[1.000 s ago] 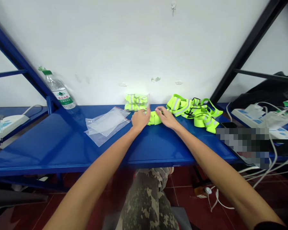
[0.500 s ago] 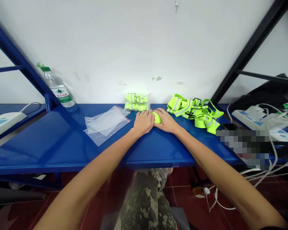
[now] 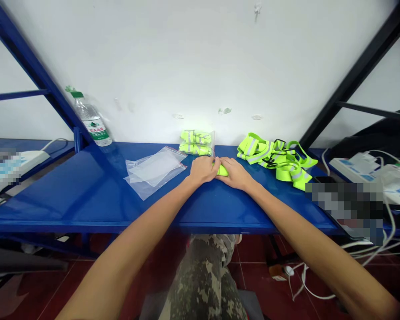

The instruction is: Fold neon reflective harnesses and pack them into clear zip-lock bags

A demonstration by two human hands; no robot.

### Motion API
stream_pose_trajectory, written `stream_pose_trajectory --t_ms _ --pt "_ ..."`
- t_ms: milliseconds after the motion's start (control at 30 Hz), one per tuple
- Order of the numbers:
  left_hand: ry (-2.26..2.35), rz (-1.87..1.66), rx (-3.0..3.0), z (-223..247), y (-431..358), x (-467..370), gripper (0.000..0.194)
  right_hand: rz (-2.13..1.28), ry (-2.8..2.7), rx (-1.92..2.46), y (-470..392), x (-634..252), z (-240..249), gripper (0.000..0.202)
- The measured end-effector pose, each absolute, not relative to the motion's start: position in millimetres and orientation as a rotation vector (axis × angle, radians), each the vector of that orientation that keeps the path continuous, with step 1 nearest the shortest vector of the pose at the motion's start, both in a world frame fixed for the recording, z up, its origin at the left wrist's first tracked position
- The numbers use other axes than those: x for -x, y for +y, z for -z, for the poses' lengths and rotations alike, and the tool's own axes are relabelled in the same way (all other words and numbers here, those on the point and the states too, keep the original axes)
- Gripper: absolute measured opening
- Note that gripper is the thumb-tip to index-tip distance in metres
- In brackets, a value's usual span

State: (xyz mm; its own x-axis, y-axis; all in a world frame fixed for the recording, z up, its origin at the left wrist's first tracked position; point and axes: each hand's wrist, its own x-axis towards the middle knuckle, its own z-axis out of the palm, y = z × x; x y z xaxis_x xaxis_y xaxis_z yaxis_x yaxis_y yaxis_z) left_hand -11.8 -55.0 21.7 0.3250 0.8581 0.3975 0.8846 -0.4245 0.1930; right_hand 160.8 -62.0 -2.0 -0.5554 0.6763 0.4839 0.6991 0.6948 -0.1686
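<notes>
A small folded yellow-green strap bundle (image 3: 222,170) lies between my two hands at the middle of the blue table. My left hand (image 3: 204,170) has its fingers wrapped on the bundle's left side. On the right side, my right hand (image 3: 234,172) grips the same bundle, and the two hands touch at the fingertips. Just behind them, a clear bag with rolled reflective straps (image 3: 196,143) rests against the wall. Loose yellow-green straps with silver bands and black buckles (image 3: 276,158) are heaped to the right. Flat clear zip bags (image 3: 155,169) overlap on the left.
A water bottle (image 3: 95,124) leans at the back left of the blue table (image 3: 86,191). Power strips (image 3: 353,169) and white cables are at the right, near a blurred flat object (image 3: 350,209). Slanted metal posts stand at both sides.
The view has shifted slightly, moving the scene to the right. My hands have closed more tightly over the bundle, and less of it shows.
</notes>
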Motion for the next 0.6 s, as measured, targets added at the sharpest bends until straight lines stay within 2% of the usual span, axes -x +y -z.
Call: stream_pose_trajectory --t_ms 67,200,300,367,500,600 --pt "-1.667 0.802 2.491 -21.3 -60.1 13.1 0.049 0.075 -2.388 1.093 -59.8 -159.8 1.0 0.048" --pt "-1.59 0.965 2.493 -19.9 -66.7 16.4 0.042 -0.029 -2.316 1.12 -59.9 -156.9 -2.3 0.041" --pt "-1.666 0.928 2.415 -20.7 -65.9 16.3 0.05 -0.152 -2.244 1.085 -63.8 -153.0 -6.5 0.038" --pt "-1.723 0.908 2.367 -22.5 -63.4 15.6 0.057 -0.215 -2.215 1.017 -66.7 -150.2 -9.0 0.042" --pt "-1.768 0.967 2.328 -27.5 -58.2 17.2 0.065 -0.319 -2.171 1.061 -68.7 -144.6 -12.8 0.063" --pt "-1.811 1.026 2.335 -30.5 -55.6 22.4 0.068 -0.344 -2.168 1.146 -66.4 -138.3 -16.3 0.059"
